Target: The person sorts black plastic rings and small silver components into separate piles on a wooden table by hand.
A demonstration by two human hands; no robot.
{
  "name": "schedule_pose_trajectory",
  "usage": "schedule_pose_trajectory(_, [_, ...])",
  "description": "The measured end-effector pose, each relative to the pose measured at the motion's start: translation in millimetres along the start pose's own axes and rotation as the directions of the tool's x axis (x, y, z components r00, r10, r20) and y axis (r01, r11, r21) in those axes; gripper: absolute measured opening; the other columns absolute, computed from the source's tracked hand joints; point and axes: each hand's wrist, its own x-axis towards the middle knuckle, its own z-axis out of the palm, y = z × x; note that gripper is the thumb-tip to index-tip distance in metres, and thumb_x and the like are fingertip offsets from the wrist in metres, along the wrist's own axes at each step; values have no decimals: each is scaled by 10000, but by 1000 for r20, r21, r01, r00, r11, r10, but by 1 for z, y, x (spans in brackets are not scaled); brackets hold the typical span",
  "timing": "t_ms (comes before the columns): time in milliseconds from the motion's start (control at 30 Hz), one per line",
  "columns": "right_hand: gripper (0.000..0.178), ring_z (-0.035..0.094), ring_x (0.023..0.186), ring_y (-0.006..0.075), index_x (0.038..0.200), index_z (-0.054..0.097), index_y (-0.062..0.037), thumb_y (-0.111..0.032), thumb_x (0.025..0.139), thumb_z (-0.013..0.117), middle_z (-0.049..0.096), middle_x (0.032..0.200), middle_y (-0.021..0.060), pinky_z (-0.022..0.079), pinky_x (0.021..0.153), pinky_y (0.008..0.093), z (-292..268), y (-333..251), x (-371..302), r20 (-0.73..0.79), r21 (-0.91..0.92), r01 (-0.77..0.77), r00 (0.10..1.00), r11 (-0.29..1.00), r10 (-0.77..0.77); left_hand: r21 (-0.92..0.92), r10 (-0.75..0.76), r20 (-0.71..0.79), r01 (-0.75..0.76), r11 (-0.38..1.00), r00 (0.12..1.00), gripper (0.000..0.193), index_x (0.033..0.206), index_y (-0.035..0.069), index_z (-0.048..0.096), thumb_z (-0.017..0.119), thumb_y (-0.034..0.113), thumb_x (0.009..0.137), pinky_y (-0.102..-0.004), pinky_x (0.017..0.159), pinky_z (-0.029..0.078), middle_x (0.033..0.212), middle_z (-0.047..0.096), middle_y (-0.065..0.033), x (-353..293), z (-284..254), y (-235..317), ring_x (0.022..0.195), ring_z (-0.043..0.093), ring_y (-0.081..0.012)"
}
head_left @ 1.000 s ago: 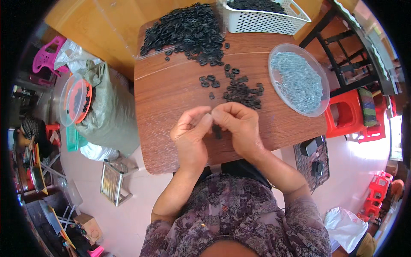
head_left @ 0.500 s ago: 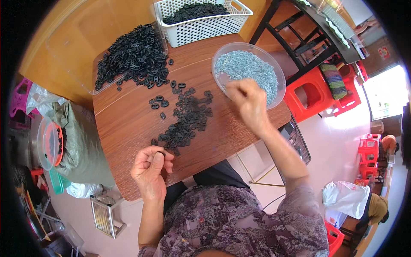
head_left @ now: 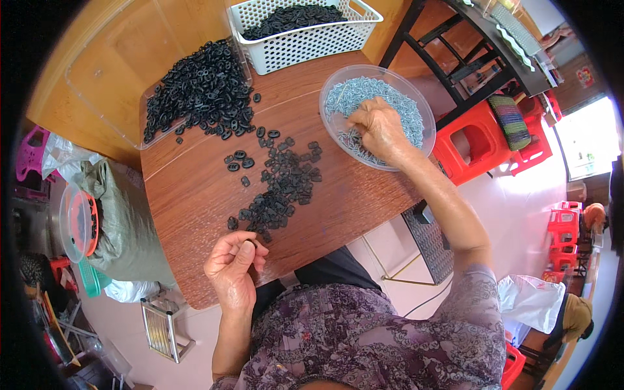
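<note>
Near the table's front left edge, my left hand (head_left: 235, 265) is closed, pinching a small black plastic piece (head_left: 251, 242) between thumb and fingers; most of the piece is hidden. My right hand (head_left: 382, 132) reaches into a round translucent bowl (head_left: 426, 123) of small silvery screws (head_left: 364, 91). Its fingers are curled together among the screws, and whatever the fingertips grip cannot be made out. Just beyond my left hand, a loose spread of small flat black pieces (head_left: 283, 192) runs up the table. Several oval black pieces with holes (head_left: 239, 158) lie beside it.
On the wooden table (head_left: 188, 214), a large heap of black oval pieces (head_left: 201, 88) spills from a clear tray at the far left. A white perforated basket (head_left: 305, 49) of black pieces stands behind. Red stools (head_left: 471, 143) are at right, a grey-green sack (head_left: 127, 214) at left.
My right hand has lowered from the bowl's near left rim into the screws, a little to the right. My left hand keeps its pinch and has barely shifted.
</note>
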Motion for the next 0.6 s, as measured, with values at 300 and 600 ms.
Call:
schedule_pose_trajectory(300, [218,524,789,284,783,691,-122,36,657,608,573,745,79,444,706,374,-2,-8,8,76,-18,-5,997,1000,7,-6,-26,-7,26,1000,1000,141,949,-36,609,626,69,857,-206,529,449,740,641,-118,0,0,-1,591,568,-120])
schedule_pose_trajectory(600, [261,518,805,280,807,705,-139,49,663,594,580,769,74,444,707,370,-2,-2,8,95,18,19,995,1000,-20,-15,-31,-26,30,999,999,142,946,-38,608,628,70,856,-207,521,448,735,641,-120,-1,-1,-1,584,564,-120])
